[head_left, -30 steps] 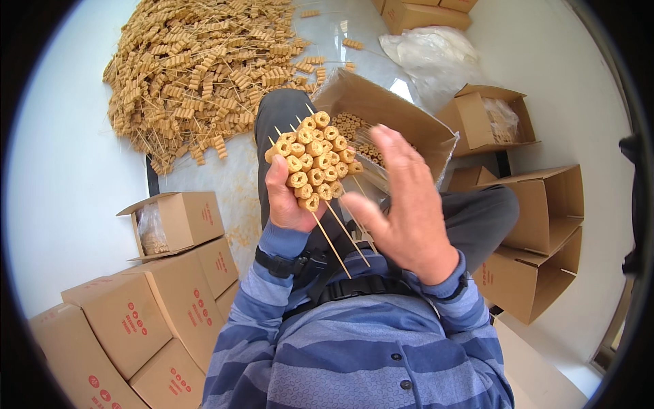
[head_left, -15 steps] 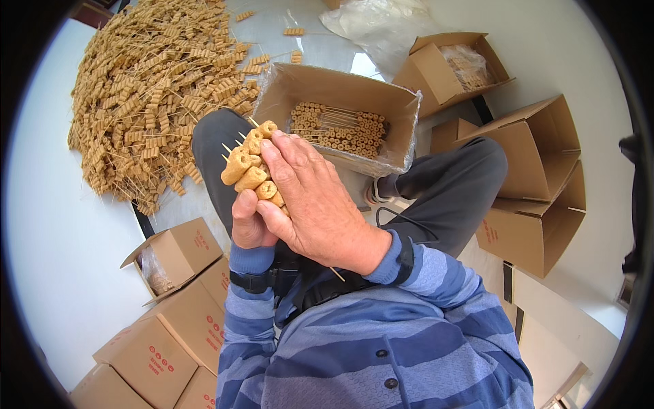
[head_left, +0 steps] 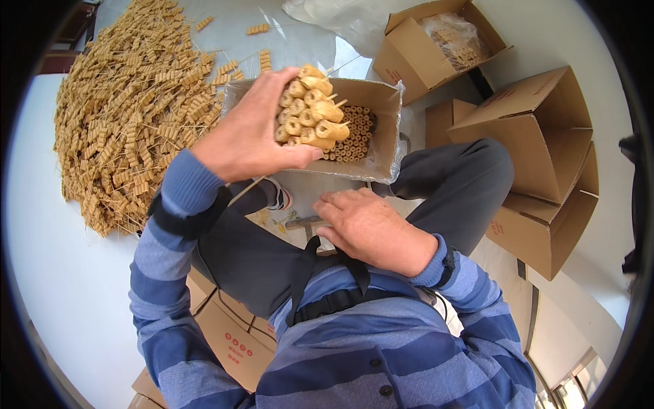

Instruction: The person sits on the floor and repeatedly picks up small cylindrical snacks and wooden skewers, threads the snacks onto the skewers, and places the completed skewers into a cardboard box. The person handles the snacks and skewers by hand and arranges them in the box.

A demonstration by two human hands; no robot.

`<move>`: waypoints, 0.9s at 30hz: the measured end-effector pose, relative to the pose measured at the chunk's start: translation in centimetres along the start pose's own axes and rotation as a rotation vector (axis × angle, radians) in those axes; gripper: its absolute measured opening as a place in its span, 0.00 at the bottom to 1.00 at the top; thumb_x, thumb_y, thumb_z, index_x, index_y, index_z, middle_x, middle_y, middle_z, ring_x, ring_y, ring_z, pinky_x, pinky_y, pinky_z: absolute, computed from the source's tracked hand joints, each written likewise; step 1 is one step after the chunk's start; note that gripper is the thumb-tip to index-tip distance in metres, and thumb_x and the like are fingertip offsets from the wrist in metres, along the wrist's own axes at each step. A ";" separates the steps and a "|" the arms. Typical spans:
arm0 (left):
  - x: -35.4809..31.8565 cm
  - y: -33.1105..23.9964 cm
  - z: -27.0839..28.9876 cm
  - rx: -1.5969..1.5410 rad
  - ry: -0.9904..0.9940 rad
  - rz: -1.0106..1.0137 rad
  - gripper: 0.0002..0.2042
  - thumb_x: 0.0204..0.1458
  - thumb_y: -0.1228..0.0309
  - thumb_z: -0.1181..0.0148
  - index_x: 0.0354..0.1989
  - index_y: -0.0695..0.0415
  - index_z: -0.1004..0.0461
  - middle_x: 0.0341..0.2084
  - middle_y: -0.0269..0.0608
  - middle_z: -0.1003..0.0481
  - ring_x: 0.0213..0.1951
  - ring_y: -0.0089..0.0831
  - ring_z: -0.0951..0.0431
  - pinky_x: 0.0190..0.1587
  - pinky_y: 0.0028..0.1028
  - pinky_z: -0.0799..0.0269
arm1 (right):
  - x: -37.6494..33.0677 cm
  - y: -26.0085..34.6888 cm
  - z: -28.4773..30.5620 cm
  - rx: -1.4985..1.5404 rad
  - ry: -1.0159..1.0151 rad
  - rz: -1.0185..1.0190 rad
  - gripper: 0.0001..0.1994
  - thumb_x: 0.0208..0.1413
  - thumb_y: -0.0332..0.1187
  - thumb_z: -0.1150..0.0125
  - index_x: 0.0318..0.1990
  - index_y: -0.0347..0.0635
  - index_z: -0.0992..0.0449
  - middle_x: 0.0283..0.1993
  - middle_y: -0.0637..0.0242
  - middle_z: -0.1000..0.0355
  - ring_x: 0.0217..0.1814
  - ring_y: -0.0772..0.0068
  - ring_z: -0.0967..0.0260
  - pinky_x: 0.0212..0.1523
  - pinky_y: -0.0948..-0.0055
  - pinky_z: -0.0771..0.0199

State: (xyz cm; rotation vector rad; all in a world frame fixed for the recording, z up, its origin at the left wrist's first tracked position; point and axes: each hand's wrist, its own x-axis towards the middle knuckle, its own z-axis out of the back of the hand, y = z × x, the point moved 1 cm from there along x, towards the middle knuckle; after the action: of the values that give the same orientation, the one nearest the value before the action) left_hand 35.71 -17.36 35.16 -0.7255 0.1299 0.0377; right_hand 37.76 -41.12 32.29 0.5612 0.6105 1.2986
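My left hand (head_left: 246, 140) is wrapped round a bundle of skewered tan food rolls (head_left: 310, 112), several rolls with hollow ends packed side by side. It holds the bundle over a lined cardboard box (head_left: 383, 126) between my legs. Thin stick tips poke out past the rolls. Inside the box, more skewered rolls (head_left: 355, 133) are stacked with their round ends up; the bundle hides part of them. Apart from the bundle, my right hand (head_left: 371, 228) hovers above my lap, its fingers loosely stretched with nothing seen in them.
A large heap of loose skewers (head_left: 129, 116) spreads over the floor at left, with a few strays (head_left: 257, 29) beyond it. At right stand opened cartons (head_left: 524, 129) and a carton with bagged skewers (head_left: 415, 58). More closed cartons (head_left: 235, 344) sit behind my left side.
My two hands have parted. The left has carried the bundle forward over the box and tilted it, while the right has let go and dropped back toward my lap.
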 end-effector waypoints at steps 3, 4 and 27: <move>4.8 3.4 -3.9 0.226 0.152 -0.034 0.49 0.37 0.57 0.27 0.67 0.66 0.46 0.52 0.54 0.35 0.55 0.49 0.32 0.60 0.42 0.34 | 0.6 -1.6 0.6 0.024 0.156 0.013 0.17 0.61 0.38 0.41 0.52 0.35 0.26 0.44 0.54 0.25 0.45 0.52 0.26 0.49 0.59 0.29; 5.9 4.7 -5.3 0.319 0.224 -0.024 0.49 0.36 0.57 0.26 0.66 0.66 0.45 0.52 0.54 0.34 0.55 0.50 0.31 0.59 0.43 0.35 | 0.8 -2.3 1.1 0.038 0.133 0.058 0.16 0.61 0.37 0.41 0.52 0.35 0.26 0.41 0.55 0.24 0.44 0.52 0.26 0.48 0.59 0.29; 11.5 20.5 -25.2 0.698 0.338 -0.065 0.47 0.47 0.58 0.32 0.73 0.59 0.51 0.62 0.50 0.38 0.65 0.47 0.41 0.68 0.48 0.49 | 5.0 -11.2 -5.1 -0.243 0.480 -0.212 0.09 0.49 0.32 0.41 0.36 0.38 0.22 0.29 0.63 0.24 0.33 0.66 0.23 0.34 0.68 0.30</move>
State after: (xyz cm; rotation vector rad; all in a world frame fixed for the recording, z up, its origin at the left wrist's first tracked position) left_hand 42.82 -18.90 1.47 -0.0315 0.4181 -0.1865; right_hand 42.89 -38.01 20.39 -0.0231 0.8650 1.2861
